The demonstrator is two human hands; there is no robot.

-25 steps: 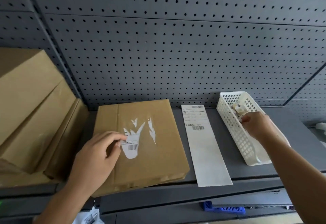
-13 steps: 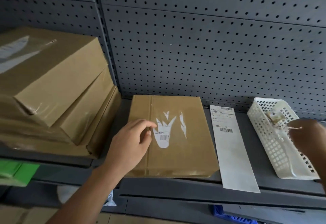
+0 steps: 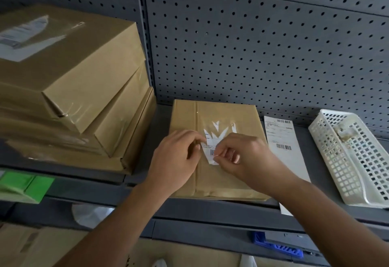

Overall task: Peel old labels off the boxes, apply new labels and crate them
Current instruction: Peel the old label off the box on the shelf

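The box (image 3: 227, 117) is lying flat on the shelf (image 3: 210, 212), and the person is working at the torn old label (image 3: 211, 151) on its top. The right hand (image 3: 246, 157) is pinching the label's lower corner. The left hand (image 3: 174, 161) is curled at the label's left edge, gripping or only pressing, I cannot tell. I'd be pulling low and slowly, back along the cardboard, while holding the box down, since this paper looks prone to tearing. The new label sheet (image 3: 282, 136) is lying just beside the box, with the basket (image 3: 347, 172) beyond it.
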